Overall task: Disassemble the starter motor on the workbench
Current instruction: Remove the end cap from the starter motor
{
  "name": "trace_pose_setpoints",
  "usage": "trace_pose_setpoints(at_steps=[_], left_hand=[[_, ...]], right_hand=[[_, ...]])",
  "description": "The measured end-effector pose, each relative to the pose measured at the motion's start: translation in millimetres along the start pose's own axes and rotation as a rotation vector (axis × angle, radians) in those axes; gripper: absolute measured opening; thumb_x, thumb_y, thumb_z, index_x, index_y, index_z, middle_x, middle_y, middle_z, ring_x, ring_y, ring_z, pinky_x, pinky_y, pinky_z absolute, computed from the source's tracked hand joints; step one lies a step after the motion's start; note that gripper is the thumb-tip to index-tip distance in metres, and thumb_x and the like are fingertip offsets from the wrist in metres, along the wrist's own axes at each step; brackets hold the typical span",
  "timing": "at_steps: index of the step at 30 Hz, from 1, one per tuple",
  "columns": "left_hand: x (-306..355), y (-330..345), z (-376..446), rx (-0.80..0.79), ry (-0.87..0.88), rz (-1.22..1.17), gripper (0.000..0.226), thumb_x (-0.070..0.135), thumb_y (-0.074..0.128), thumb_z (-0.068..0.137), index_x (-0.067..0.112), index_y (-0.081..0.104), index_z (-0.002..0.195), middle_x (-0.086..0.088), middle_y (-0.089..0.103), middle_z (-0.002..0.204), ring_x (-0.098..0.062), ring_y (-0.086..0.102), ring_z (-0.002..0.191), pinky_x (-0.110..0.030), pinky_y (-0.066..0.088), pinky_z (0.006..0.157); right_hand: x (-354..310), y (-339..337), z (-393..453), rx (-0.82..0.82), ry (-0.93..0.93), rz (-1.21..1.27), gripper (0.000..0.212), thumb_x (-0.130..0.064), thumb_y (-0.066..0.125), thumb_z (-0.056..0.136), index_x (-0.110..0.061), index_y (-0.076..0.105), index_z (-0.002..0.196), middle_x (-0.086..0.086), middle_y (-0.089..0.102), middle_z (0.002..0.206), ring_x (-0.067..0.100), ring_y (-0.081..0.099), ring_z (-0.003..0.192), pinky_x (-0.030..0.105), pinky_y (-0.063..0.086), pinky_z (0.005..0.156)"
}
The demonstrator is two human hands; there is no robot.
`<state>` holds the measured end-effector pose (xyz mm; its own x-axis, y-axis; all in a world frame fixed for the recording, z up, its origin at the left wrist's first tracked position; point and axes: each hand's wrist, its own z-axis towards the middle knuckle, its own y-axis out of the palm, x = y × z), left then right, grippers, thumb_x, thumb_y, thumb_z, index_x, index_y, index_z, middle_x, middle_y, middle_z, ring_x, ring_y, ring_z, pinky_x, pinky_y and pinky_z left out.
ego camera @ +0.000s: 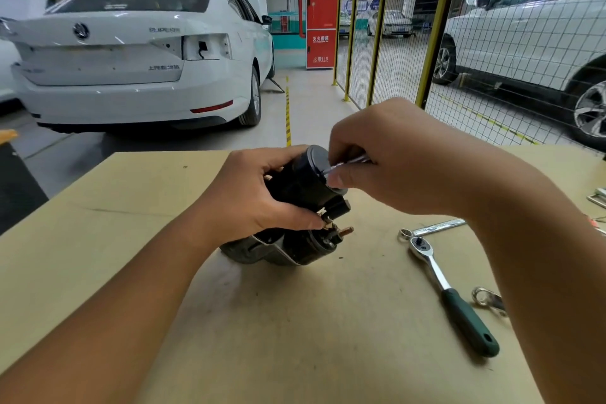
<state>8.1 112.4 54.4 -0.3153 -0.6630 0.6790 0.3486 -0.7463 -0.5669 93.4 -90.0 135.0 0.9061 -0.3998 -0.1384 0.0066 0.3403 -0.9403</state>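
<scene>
The black starter motor [295, 207] stood tilted at the counter's [98, 223] centre, the left hand [249, 193] clamped around its body at nine o'clock, the right hand [387, 161] at two o'clock pinching a slim metal tool [347, 163] against its end cap, a green-handled ratchet [449, 295] lying at four o'clock.

The worktop [164, 239] is plain tan. On it the starter motor [295, 207] is black, with a copper-coloured stud [346, 230]. The ratchet [452, 295] near the right edge is shiny silver with a dark green handle; the wrench [433, 228] is silver. Beyond the far edge stand a white car [131, 52], a red cabinet [322, 20] and yellow-posted black mesh fencing [393, 26].
</scene>
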Motion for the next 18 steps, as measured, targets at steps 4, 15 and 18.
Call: trace_pose_setpoints(at_steps=[4,15,18], left_hand=[[-1.8,0.3,0.0,-0.006,-0.006,-0.040,0.073,0.032,0.097,0.063,0.040,0.070,0.130,0.002,0.078,0.113,-0.028,0.072,0.109,-0.055,0.057,0.099],[-6.2,1.0,0.6,-0.022,-0.036,-0.093,0.075,0.028,0.098,0.064,0.035,0.069,0.133,-0.002,0.077,0.116,-0.033,0.072,0.113,-0.056,0.054,0.102],[-4.4,0.8,0.7,-0.019,-0.038,-0.078,0.073,0.031,0.097,0.063,0.038,0.070,0.131,0.000,0.078,0.116,-0.032,0.071,0.112,-0.055,0.055,0.101]], right_hand=[[0.7,-1.8,-1.2,0.030,-0.021,0.019,0.025,-0.029,0.084,0.079,-0.039,0.062,0.084,-0.019,0.054,0.075,-0.002,0.050,0.068,0.020,0.032,0.053],[2.6,-1.3,0.9,0.037,0.008,0.015,0.026,-0.039,0.070,0.091,-0.023,0.064,0.072,-0.009,0.056,0.067,0.005,0.050,0.060,0.022,0.035,0.049],[2.2,-2.6,-2.0,0.050,-0.043,0.050,0.017,-0.028,0.083,0.081,-0.034,0.068,0.087,-0.019,0.058,0.079,-0.003,0.053,0.072,0.012,0.035,0.055]])
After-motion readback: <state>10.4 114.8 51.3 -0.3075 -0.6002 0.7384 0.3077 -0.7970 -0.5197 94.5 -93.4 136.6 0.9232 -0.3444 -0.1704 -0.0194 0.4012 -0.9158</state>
